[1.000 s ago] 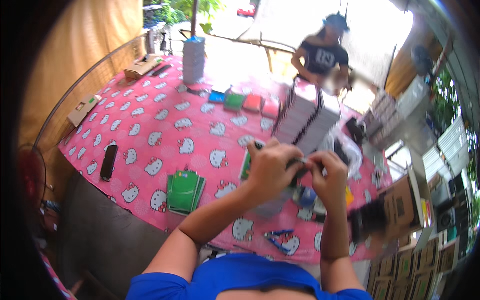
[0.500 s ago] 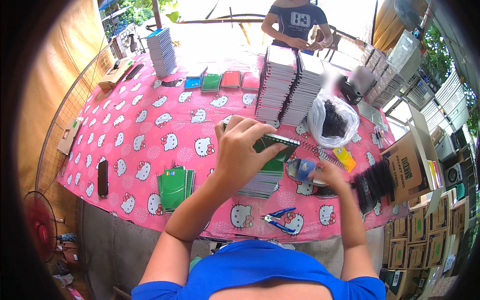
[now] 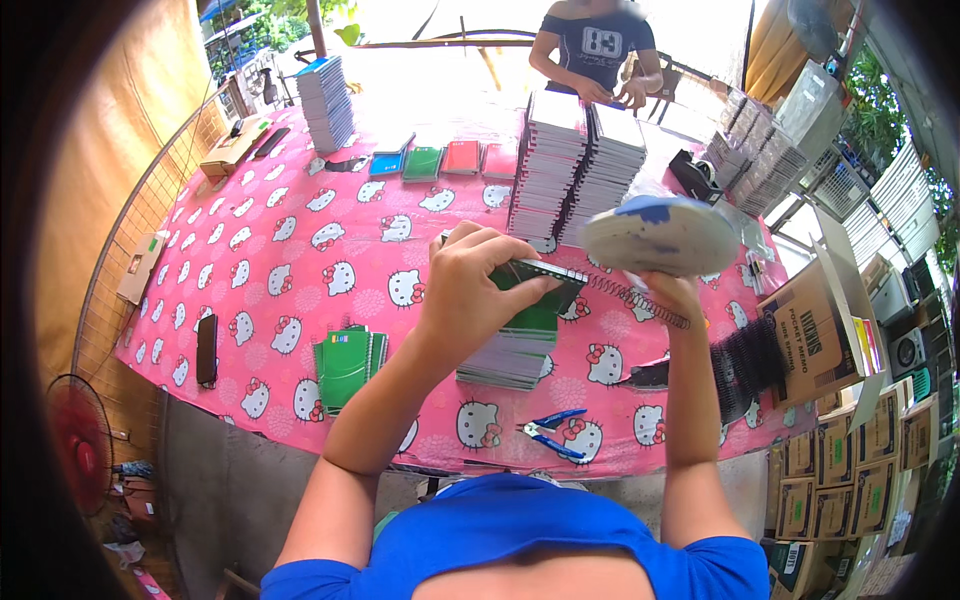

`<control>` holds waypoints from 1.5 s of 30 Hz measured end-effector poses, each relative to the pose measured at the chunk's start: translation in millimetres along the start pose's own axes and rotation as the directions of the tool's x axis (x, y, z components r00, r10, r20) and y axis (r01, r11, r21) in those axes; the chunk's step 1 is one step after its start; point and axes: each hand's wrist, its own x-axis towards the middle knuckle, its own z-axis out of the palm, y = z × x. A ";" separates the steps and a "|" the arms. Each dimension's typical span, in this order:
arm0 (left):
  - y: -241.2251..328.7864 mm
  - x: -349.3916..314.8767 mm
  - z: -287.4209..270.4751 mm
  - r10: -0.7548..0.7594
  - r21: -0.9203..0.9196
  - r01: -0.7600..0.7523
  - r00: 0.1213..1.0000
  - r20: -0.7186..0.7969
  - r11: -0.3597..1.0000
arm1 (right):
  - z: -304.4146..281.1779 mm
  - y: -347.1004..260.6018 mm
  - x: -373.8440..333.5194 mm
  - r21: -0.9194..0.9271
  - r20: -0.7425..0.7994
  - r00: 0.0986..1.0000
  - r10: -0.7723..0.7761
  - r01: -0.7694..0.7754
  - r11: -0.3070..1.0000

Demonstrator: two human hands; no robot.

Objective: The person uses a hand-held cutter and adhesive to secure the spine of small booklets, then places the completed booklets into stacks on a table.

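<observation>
My left hand (image 3: 472, 285) is closed on a small dark green notebook (image 3: 568, 292), tilted, with holes along its upper edge. A long wire coil (image 3: 630, 296) sticks out from that edge to the right. My right hand (image 3: 670, 290) grips, from below, a thick round disc (image 3: 660, 242) with a dirty white face and blue patches; its kind is unclear. Below my left hand lies a stack of unbound green notebooks (image 3: 505, 360). Blue-handled cutting pliers (image 3: 552, 432) rest open near the table's front edge. Left of them sit several coil-bound green notebooks (image 3: 345, 368).
Tall stacks of coil-bound books (image 3: 545, 170) stand at the back centre. A bundle of black coils (image 3: 745, 370) lies beside a cardboard box (image 3: 815, 335) at right. A phone (image 3: 206, 350) lies at left. Across the pink table (image 3: 340, 240) stands another person (image 3: 600, 50).
My right hand has lifted the disc off the table, up and to the right, and turned its white face into view. My left hand stays almost in place with the notebook.
</observation>
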 end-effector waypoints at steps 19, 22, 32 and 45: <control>-4.6 9.4 2.8 -0.146 -0.044 0.149 0.988 0.057 0.988 | 44.1 -83.0 40.5 -0.288 0.308 0.900 -0.308 0.397 0.872; 1.0 15.0 -3.8 -0.282 -0.102 0.302 0.944 0.173 0.948 | 54.0 -78.6 61.2 -0.637 0.438 0.876 -0.201 0.461 0.618; -24.4 11.1 -7.8 0.020 0.014 -0.020 0.999 -0.045 1.000 | 49.4 -32.6 99.0 -0.488 0.232 0.965 0.119 0.009 0.873; -35.7 -19.2 3.6 -0.281 -0.748 0.214 0.959 0.038 0.628 | 48.3 -49.8 68.1 -0.254 0.320 0.944 0.077 0.008 0.967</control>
